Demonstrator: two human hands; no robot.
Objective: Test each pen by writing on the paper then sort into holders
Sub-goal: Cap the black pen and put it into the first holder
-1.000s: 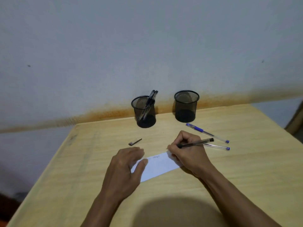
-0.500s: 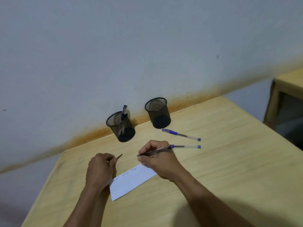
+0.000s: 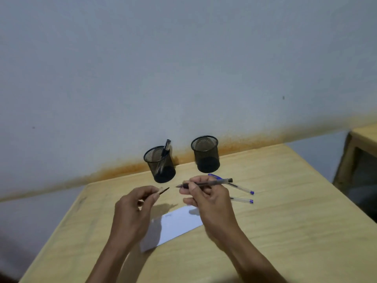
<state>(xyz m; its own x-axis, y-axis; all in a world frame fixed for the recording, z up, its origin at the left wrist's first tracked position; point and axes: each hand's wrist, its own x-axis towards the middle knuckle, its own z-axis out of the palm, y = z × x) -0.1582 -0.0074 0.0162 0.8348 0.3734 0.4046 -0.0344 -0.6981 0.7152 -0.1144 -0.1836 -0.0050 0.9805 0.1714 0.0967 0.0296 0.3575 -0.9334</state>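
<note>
My right hand [image 3: 206, 198] grips a black pen [image 3: 212, 183] above the table, its bare tip pointing left. My left hand [image 3: 134, 207] pinches the black pen cap [image 3: 164, 190], held just left of that tip with a small gap between them. Under both hands lies the white paper [image 3: 175, 225] with a short scribble on it. Two blue pens [image 3: 242, 188] lie on the table to the right. At the back stand two black mesh holders: the left holder [image 3: 160, 167] has pens in it, while nothing shows in the right holder [image 3: 206, 154].
The wooden table [image 3: 275, 221] stands against a grey wall with an orange stain along the join. A second wooden table [image 3: 359, 144] stands at the far right. The table's left edge runs diagonally down past my left arm.
My left hand left the paper, picked the cap off the table and raised it. My right hand lifted the black pen off the paper towards the cap. The camera view shifted.
</note>
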